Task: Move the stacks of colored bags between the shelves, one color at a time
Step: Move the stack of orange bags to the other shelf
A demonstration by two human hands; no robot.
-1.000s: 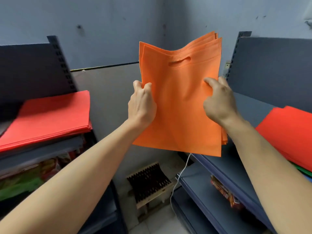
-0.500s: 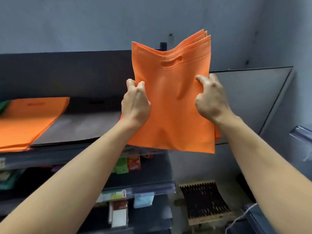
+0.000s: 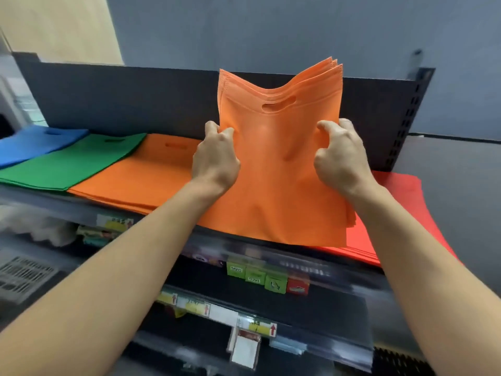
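Faced blue bags (image 3: 32,143), green bags (image 3: 71,161) and an orange pile (image 3: 141,175) along the shelf (image 3: 54,199). Clamped left hand (image 3: 215,161) on one edge of the upright orange bundle (image 3: 279,180), right hand (image 3: 341,158) on the other. Risked floppy bags fanning out, spilling onto the red pile (image 3: 393,210).

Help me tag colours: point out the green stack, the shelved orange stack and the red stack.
green stack (image 3: 73,158): head view, middle of its top bag.
shelved orange stack (image 3: 141,175): head view, middle of its top bag.
red stack (image 3: 401,187): head view, far right part of its top.
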